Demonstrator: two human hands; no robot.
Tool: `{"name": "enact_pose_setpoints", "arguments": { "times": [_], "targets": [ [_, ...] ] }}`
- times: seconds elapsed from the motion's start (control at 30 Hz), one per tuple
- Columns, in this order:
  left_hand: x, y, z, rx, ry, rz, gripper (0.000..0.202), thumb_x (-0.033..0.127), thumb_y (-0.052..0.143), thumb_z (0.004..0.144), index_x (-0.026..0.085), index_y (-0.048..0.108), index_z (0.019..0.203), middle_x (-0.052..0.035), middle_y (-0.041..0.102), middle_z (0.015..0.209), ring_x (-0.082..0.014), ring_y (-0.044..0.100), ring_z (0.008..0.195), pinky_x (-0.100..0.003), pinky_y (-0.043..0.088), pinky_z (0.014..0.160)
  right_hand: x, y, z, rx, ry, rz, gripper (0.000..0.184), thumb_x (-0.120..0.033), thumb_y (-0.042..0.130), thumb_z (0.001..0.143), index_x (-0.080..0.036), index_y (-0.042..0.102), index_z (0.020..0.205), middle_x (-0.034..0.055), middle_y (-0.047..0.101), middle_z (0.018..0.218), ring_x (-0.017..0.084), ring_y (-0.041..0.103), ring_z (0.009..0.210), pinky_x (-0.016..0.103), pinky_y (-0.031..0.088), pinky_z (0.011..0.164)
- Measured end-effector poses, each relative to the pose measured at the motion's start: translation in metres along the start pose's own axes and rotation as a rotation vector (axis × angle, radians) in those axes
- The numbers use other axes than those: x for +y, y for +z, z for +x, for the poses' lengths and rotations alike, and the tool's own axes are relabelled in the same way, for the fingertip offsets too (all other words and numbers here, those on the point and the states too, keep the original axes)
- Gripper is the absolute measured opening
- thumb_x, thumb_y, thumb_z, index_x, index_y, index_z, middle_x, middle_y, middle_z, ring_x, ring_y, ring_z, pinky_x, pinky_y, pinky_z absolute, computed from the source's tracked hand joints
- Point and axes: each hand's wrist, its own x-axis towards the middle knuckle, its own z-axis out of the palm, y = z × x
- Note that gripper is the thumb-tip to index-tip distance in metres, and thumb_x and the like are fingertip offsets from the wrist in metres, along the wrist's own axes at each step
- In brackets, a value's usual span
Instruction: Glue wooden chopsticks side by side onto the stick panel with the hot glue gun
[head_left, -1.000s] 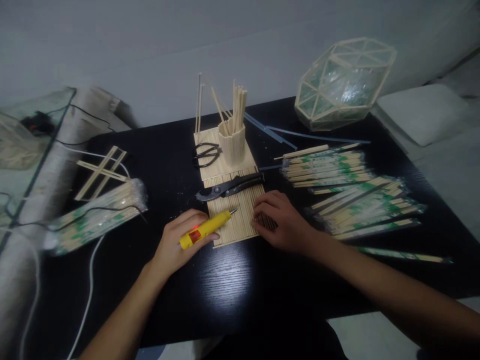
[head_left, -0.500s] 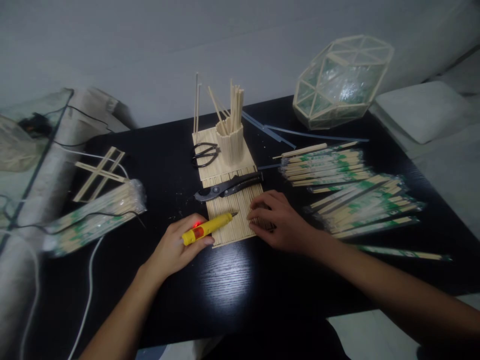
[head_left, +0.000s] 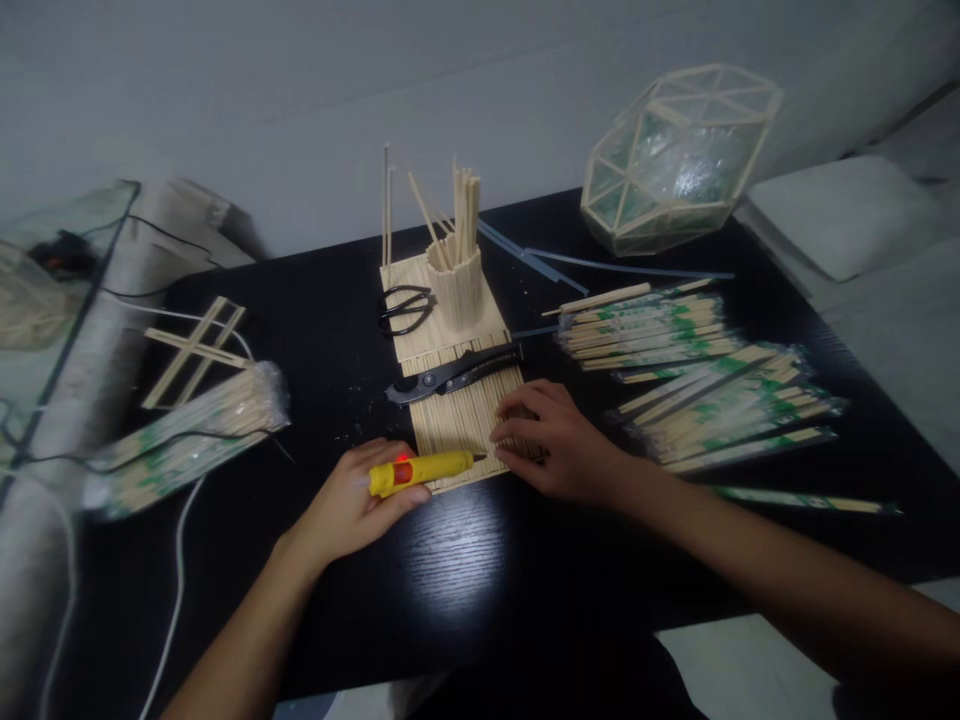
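My left hand [head_left: 352, 500] grips a yellow pen-shaped glue gun [head_left: 420, 468] with a red light on its body. Its tip points right, low over the near edge of a mat of bamboo sticks [head_left: 457, 415]. My right hand [head_left: 559, 440] rests on the mat's near right corner, fingers curled and pressed down on the sticks there. Black cutting pliers [head_left: 454, 372] lie across the mat just beyond both hands.
A stick-built cup [head_left: 457, 285] holding loose sticks and black scissors [head_left: 403, 305] stand on a second mat behind. Wrapped chopsticks [head_left: 697, 375] are piled at right, another bundle [head_left: 187, 435] and a stick cross [head_left: 196, 348] at left. A faceted stick lantern [head_left: 675, 155] sits far right. A white cable [head_left: 180, 570] trails left.
My left hand has swung the glue gun down and rightward, so its tip now lies level at the mat's near edge. My right hand has shifted slightly left on the corner.
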Motion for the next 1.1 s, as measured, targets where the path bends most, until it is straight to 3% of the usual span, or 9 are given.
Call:
{"name": "enact_pose_setpoints", "arguments": {
  "times": [0.27, 0.77, 1.1],
  "targets": [
    [0.0040, 0.0021, 0.0041, -0.056, 0.033, -0.018, 0.040, 0.044, 0.057, 0.115, 0.020, 0.057, 0.084, 0.0030, 0.062, 0.074, -0.0143, 0.061, 0.065, -0.030, 0.048, 0.070, -0.0005, -0.0001, 0.0007, -0.011, 0.009, 0.009, 0.007, -0.017, 0.078, 0.097, -0.022, 0.077, 0.101, 0.0090, 0.073, 0.114, 0.029, 0.063, 0.115, 0.050, 0.047, 0.102],
    [0.0048, 0.0012, 0.0046, -0.081, 0.016, -0.003, 0.039, 0.043, 0.057, 0.115, 0.020, 0.057, 0.083, 0.0028, 0.062, 0.073, -0.0147, 0.061, 0.064, -0.031, 0.048, 0.069, 0.0005, 0.0006, 0.0001, -0.005, 0.008, 0.010, 0.006, -0.018, 0.077, 0.097, -0.023, 0.076, 0.101, 0.0087, 0.073, 0.114, 0.029, 0.064, 0.114, 0.050, 0.046, 0.102],
    [0.0054, 0.0025, 0.0053, -0.019, 0.035, 0.029, 0.038, 0.042, 0.058, 0.115, 0.020, 0.058, 0.083, 0.0030, 0.061, 0.072, -0.0143, 0.060, 0.062, -0.030, 0.048, 0.065, -0.0005, -0.0005, 0.0008, -0.016, 0.021, 0.005, 0.006, -0.019, 0.077, 0.098, -0.023, 0.077, 0.101, 0.0090, 0.073, 0.115, 0.029, 0.063, 0.116, 0.050, 0.046, 0.103]
  ]
}}
